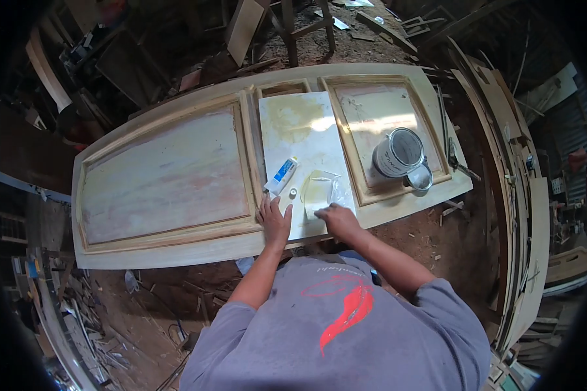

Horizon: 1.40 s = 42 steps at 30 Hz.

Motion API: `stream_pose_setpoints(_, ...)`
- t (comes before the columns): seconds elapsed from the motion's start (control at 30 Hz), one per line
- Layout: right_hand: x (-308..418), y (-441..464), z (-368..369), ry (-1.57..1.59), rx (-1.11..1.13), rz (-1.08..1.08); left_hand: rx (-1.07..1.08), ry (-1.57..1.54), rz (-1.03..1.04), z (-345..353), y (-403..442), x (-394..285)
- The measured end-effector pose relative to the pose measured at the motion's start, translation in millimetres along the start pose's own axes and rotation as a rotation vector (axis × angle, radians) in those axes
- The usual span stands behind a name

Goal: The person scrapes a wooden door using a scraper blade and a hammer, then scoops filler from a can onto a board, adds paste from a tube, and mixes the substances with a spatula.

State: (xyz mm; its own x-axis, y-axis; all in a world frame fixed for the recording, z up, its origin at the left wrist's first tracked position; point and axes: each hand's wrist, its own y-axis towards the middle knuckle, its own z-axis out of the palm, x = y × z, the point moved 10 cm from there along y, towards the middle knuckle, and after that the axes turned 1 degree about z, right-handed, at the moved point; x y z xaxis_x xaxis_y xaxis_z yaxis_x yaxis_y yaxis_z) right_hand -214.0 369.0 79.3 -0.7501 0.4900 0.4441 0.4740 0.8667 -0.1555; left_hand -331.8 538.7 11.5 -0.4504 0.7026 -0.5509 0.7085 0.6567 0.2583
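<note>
My left hand (275,223) lies with its fingers spread at the near left edge of a white board (301,140). My right hand (341,221) is closed in a pinch on what looks like a flat pale scraper (316,208), low against the board. Beyond it are a yellowish smear (313,188) of paste and a crumpled clear plastic wrapper (339,191). A blue-and-white tube (282,176) lies just beyond my left hand, and a small white cap (293,193) sits between the tube and the smear.
The board rests across a panelled wooden door (166,173). On the door's right panel stand a metal can (398,153) and a smaller lid or tin (419,177). Long planks (502,195) lean at right; wood scraps litter the dirt floor (143,300).
</note>
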Motion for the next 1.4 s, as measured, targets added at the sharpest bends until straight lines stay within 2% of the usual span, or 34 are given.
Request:
stream_pose_setpoints(0.07,-17,24,-29,-0.085,0.066,0.145,0.027,0.006,-0.033,2,-1,4)
stream_pose_setpoints(0.17,-55,67,-59,-0.082,-0.212,0.089,0.018,0.015,-0.021,-1,-2,1)
stream_pose_setpoints(0.27,-65,78,-47,-0.040,-0.241,0.126,-0.009,0.024,0.009,-5,0,-4)
stream_pose_setpoints(0.3,-57,77,-25,-0.104,-0.072,0.134,-0.009,0.026,0.013,-6,1,-4)
stream_pose_setpoints(0.4,-19,41,4,-0.058,0.047,-0.014,-0.013,0.027,0.015,-7,0,-5)
stream_pose_setpoints(0.5,-19,32,-23,0.032,-0.025,-0.043,-0.016,0.021,0.013,-7,2,-5)
stream_pose_setpoints(0.53,-28,44,-35,-0.062,0.089,0.066,-0.007,0.015,0.004,-5,3,-3)
stream_pose_setpoints(0.6,-44,62,-57,-0.017,-0.092,0.116,0.010,0.031,-0.007,-3,-2,-2)
stream_pose_setpoints(0.63,-39,66,-68,0.007,-0.276,0.034,0.006,0.050,-0.010,-3,-1,-3)
stream_pose_setpoints(0.73,-32,63,-19,-0.014,-0.274,0.020,-0.002,0.055,-0.014,-4,-1,-3)
stream_pose_setpoints(0.77,-25,57,10,-0.112,-0.132,0.040,-0.005,0.046,-0.015,-4,-1,-2)
stream_pose_setpoints(0.8,-9,43,19,-0.063,-0.143,-0.077,-0.010,0.046,-0.012,-5,1,-2)
stream_pose_setpoints(0.87,11,20,24,-0.048,-0.028,-0.118,-0.011,0.044,-0.006,-5,-1,-3)
stream_pose_setpoints(0.97,-3,17,8,-0.004,-0.003,-0.110,-0.004,0.044,-0.008,-3,-1,-2)
stream_pose_setpoints(1.0,-14,30,-10,-0.066,0.066,0.010,-0.001,0.042,-0.010,-2,0,-1)
stream_pose_setpoints(1.07,-38,58,-42,-0.091,-0.058,0.086,0.015,0.038,-0.014,-1,-2,-1)
stream_pose_setpoints(1.17,-57,85,-42,-0.108,-0.149,0.070,0.028,0.027,-0.024,-1,-1,-2)
stream_pose_setpoints(1.33,-5,33,16,-0.013,0.053,-0.098,0.010,0.027,-0.012,-1,-1,-1)
stream_pose_setpoints(1.4,-8,24,3,0.002,0.068,-0.066,0.014,0.037,-0.015,0,-1,-1)
